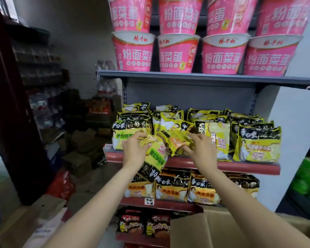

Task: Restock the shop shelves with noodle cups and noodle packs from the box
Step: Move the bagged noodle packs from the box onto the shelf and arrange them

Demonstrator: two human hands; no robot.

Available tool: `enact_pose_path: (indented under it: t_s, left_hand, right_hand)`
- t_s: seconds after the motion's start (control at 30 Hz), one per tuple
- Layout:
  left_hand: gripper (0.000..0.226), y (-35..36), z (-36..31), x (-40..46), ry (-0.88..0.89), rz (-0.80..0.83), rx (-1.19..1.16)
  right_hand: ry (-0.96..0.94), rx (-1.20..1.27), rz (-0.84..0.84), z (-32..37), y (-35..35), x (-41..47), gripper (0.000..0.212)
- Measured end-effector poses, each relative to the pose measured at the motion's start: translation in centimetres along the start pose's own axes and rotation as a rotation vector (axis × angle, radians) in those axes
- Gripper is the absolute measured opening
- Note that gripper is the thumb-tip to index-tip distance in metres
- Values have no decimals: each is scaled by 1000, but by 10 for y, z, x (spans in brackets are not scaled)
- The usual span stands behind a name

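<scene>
My left hand (pixel 134 149) pinches the top edge of a yellow noodle pack (pixel 155 160), which hangs upside down in front of the middle shelf (pixel 240 168). Its long axis runs down and slightly left, and the green band with its Chinese characters reads inverted; the black "白象" end points at the floor. My right hand (pixel 201 149) reaches in beside it, fingers loosely spread and touching a crumpled yellow-and-orange pack (pixel 177 143) lying tilted on the shelf edge.

More yellow 白象 packs (pixel 258 144) stand upright in rows on that red-lipped shelf. Above, on a grey metal shelf (pixel 204 77), pink noodle cups (pixel 222 56) are stacked two high, printed "粉面菜蛋". Below — orange-labelled packs (pixel 172 188), then dark red ones (pixel 131 224).

An open cardboard box (pixel 204 231) sits at lower right, under my right forearm. To the left is a dim stockroom: flattened cartons (pixel 79 158) on the floor, bottled water (pixel 106 88) behind.
</scene>
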State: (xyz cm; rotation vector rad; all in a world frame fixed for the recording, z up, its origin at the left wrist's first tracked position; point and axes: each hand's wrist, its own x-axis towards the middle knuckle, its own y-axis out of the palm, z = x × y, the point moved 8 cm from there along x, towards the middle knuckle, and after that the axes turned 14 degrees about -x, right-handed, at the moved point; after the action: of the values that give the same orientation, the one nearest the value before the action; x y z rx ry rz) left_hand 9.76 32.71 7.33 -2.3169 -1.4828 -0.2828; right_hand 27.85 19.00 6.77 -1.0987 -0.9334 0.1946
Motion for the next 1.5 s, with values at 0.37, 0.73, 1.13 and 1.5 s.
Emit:
enact_pose_path:
  t_s: [0.37,0.73,1.13,1.5]
  left_hand:
    - [34,8,1,-9,34,68,-47]
    - [31,-11,-12,-9,55,-12,-44]
    - [31,1,-17,19,75,-7,-75]
    - [28,-6,0,41,109,-5,-48]
  right_hand:
    - [353,702,424,-32,35,-22,84]
    - [234,400,80,-38,-19,1,35]
    - [84,363,59,-3,-11,44,32]
    - [148,558,116,-12,21,46,63]
